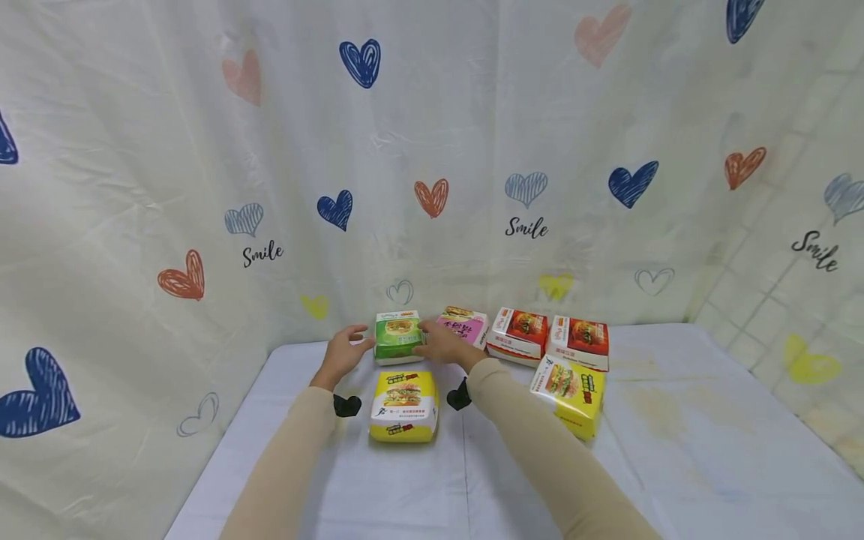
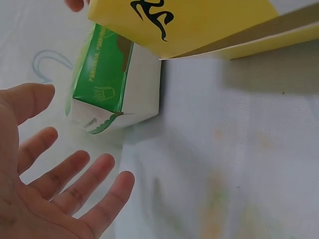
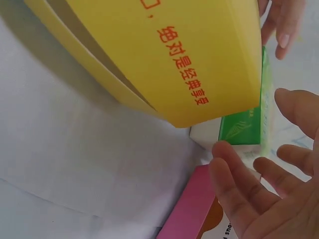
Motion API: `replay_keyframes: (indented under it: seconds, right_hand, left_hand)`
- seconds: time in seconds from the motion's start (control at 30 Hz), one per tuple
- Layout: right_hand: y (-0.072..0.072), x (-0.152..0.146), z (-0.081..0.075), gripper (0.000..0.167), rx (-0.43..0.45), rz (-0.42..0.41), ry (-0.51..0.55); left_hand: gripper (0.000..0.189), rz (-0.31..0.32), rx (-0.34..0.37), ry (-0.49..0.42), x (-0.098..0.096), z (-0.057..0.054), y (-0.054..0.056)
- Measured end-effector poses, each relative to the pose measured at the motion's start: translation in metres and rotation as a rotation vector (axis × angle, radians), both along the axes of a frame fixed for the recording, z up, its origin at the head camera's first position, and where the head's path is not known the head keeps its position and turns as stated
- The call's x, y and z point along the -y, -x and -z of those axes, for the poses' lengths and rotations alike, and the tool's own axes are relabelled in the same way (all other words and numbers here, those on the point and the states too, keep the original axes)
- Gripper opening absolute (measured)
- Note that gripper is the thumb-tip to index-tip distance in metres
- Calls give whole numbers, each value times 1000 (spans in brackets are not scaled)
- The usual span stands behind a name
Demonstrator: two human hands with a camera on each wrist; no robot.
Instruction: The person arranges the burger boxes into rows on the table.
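Observation:
A green-and-white burger box lies at the back of the table between my two hands. My left hand is at its left side with fingers spread, and the left wrist view shows a gap between those fingers and the green box. On the other side, my right hand has its fingertips close to the box's right edge, fingers loosely bent. In the right wrist view the green box is partly hidden behind a yellow burger box. That yellow box sits in front, between my wrists.
A pink burger box stands right of the green one, partly behind my right hand. Two red-and-white boxes follow at the right, with another yellow box in front, beside my right forearm. A heart-printed curtain hangs behind the table.

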State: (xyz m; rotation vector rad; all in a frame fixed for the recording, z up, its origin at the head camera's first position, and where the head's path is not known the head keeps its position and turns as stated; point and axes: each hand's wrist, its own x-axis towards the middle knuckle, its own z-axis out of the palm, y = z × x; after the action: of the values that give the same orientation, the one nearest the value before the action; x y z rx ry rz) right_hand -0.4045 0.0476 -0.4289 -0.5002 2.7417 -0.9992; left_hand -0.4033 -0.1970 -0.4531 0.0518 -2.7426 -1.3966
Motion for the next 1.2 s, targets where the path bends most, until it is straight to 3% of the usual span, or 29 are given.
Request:
replay_keyframes:
  seconds: [0.2,0.5,0.77,1.2]
  right_hand:
    - [4,9,3,67,-32,-31,-51]
    - [8,18,9,69,-1,-20,-78]
    - [5,23,10,67,-29,-14,-65]
    - [3,16,8,64,-30,-29,-32]
  left_hand:
    - [58,11,15,34,-3,2,2]
    - [60,42,13,46,-4,7,1]
    - [59,45,18,-12,-5,11,1]
    - [58,27,39,-10,-9,15,4]
